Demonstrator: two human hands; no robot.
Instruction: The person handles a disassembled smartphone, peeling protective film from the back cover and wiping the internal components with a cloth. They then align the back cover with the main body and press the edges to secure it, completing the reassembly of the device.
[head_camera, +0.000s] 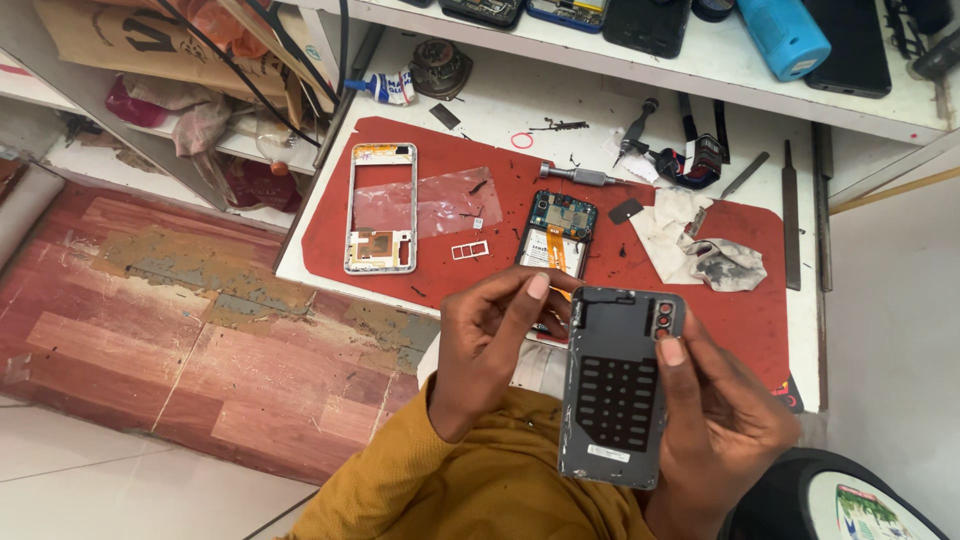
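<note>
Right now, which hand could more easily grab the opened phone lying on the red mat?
Probably the left hand. Only its fingertips touch the back cover's top edge, right beside the opened phone. The right hand supports the cover along its side and sits farther away.

Red rubber work mat (745, 325) over a white bench. On the mat: silver rectangular phone mid-frame (380, 208), clear plastic film (440, 200) just beside it, small white SIM tray (470, 250), opened phone with green circuit board (556, 235), crumpled stained white cloth (700, 245). Metal screwdriver (580, 176) near the mat's far edge. Blue cylinder (785, 35) on the shelf above.
</note>
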